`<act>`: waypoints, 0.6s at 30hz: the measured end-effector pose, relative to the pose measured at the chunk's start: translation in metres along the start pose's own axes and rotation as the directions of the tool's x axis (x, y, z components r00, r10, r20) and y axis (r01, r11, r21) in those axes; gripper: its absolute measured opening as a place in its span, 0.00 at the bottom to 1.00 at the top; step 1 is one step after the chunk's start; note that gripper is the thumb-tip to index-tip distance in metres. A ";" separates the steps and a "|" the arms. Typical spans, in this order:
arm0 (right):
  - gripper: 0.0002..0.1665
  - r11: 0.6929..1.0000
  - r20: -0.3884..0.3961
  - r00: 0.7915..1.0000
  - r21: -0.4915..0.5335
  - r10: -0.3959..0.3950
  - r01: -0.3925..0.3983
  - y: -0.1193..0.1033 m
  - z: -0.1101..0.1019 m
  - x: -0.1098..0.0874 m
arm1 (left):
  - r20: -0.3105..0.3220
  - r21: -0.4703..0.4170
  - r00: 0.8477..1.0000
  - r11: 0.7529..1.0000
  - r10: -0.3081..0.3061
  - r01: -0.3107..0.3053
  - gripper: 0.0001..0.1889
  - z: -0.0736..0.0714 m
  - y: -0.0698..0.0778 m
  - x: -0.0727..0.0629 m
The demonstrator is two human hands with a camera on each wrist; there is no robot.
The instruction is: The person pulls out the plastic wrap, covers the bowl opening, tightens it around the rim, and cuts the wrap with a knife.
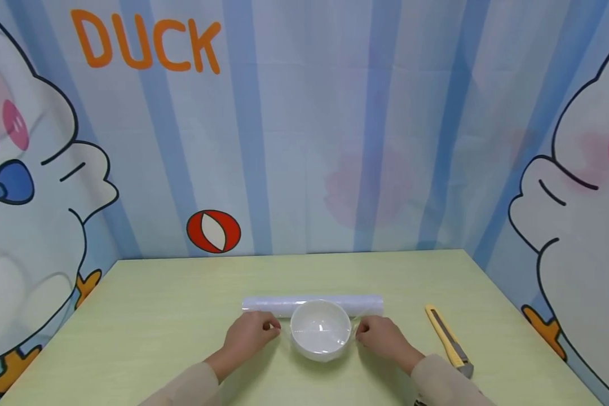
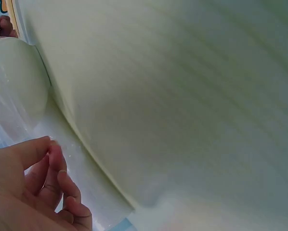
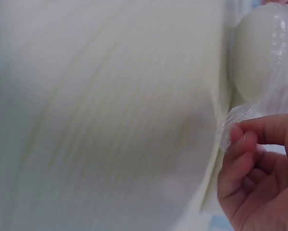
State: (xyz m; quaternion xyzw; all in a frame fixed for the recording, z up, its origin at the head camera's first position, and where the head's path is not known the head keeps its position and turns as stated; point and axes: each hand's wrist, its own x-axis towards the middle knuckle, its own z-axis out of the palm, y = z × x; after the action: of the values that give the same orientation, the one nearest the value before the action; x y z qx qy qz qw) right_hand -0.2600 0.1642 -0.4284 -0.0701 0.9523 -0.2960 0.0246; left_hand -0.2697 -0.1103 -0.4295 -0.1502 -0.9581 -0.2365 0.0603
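Note:
A white bowl (image 1: 321, 331) stands on the table in front of a roll of cling film (image 1: 267, 305). Clear cling film (image 3: 281, 62) lies over the bowl and hangs down its side, wrinkled in the right wrist view. To the bowl's left, my left hand (image 1: 251, 336) pinches the film's edge between thumb and fingertips, other fingers loosely bent. On the opposite side my right hand (image 1: 383, 337) pinches a bunched corner of film, which shows at its fingertips (image 3: 236, 133). Both hands are just off the bowl's rim, at about equal distances.
A yellow utility knife (image 1: 448, 341) lies to the right of my right hand on the pale wood-grain table (image 1: 182, 287). Behind the table hangs a blue striped curtain (image 1: 304, 141) with duck drawings at both sides.

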 end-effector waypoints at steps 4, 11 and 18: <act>0.05 0.960 0.045 0.991 0.245 0.125 -0.132 -0.002 0.005 0.004 | 0.012 -0.118 0.999 0.992 -0.036 0.037 0.02 0.004 -0.001 0.004; 0.01 0.795 0.101 0.980 0.573 0.174 -0.200 -0.004 0.013 0.012 | 0.082 -0.433 0.985 0.884 -0.154 0.174 0.06 0.004 0.006 0.006; 0.06 0.726 0.077 0.977 0.658 0.197 -0.198 -0.007 0.019 0.015 | 0.294 -0.686 0.929 0.627 -0.227 0.370 0.10 0.001 0.011 0.011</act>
State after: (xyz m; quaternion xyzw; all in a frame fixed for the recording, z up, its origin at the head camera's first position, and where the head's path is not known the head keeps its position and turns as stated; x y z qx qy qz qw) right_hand -0.2727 0.1462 -0.4401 0.0448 0.7873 -0.6098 0.0798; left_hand -0.2766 -0.0975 -0.4237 -0.0209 -0.7958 -0.5908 -0.1312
